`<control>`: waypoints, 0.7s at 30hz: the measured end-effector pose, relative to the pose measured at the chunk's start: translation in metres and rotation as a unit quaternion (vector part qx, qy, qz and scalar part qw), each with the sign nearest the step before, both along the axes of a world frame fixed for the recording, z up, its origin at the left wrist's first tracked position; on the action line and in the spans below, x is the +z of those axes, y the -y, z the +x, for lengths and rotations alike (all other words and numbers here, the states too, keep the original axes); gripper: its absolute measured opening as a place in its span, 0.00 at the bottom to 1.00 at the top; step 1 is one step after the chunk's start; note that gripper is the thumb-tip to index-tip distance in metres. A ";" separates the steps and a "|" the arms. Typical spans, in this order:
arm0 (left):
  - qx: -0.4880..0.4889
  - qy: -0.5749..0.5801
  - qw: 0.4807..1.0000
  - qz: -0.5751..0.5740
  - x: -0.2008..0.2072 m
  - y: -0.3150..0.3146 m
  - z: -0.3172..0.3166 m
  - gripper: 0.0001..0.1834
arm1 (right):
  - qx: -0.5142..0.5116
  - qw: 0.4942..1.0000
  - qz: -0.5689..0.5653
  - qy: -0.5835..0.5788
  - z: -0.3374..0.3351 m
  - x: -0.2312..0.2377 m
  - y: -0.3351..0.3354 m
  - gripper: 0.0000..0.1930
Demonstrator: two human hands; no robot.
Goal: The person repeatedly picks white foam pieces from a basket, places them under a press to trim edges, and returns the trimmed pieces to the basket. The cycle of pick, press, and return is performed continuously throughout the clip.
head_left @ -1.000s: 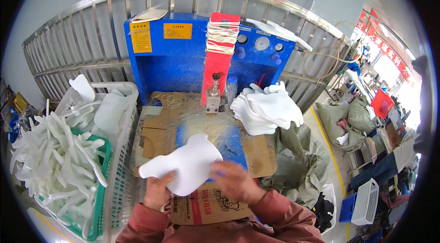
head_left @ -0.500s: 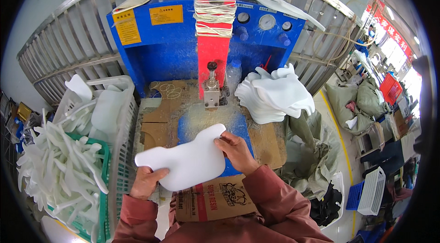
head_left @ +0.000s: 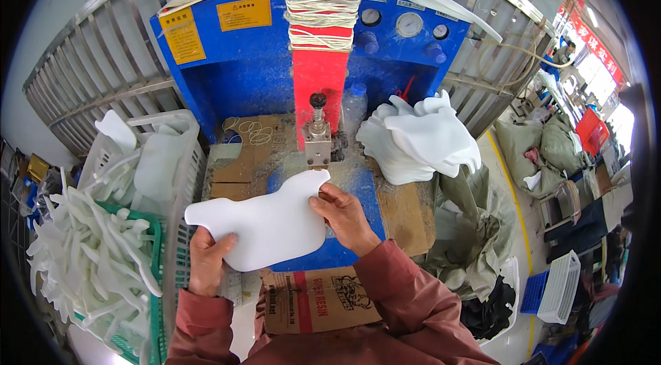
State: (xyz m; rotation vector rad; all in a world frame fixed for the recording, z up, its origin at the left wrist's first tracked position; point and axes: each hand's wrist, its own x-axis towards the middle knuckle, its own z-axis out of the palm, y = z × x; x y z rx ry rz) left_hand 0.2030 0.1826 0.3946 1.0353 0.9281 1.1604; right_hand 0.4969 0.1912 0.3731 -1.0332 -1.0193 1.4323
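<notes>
A flat white foam-like piece [head_left: 265, 227] with a curved outline is held up between my two hands over the blue work surface [head_left: 365, 227]. My left hand [head_left: 208, 262] pinches its lower left edge, thumb on top. At the right end, my right hand [head_left: 344, 219] grips the edge between thumb and fingers. The piece's upper right tip lies just below the metal machine head [head_left: 317, 146], under a red upright arm [head_left: 320, 76] wound with white cord. Whether the tip touches the head, I cannot tell.
A stack of similar white pieces [head_left: 420, 141] stands on the right of the bench. At left, a white basket [head_left: 180, 179] and a green basket [head_left: 157, 262] hold white pieces and strips. A blue machine body [head_left: 241, 48] rises behind. A grey-green sack [head_left: 458, 255] sits at right.
Both hands have carried the white piece up and slightly left, bringing its right tip closer to the machine head. My left hand has turned more upright. The view has shifted slightly.
</notes>
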 end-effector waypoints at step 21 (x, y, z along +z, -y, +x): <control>-0.059 -0.006 0.998 -0.017 0.005 -0.035 0.041 0.27 | -0.091 0.993 0.012 -0.069 0.042 0.000 -0.001 0.17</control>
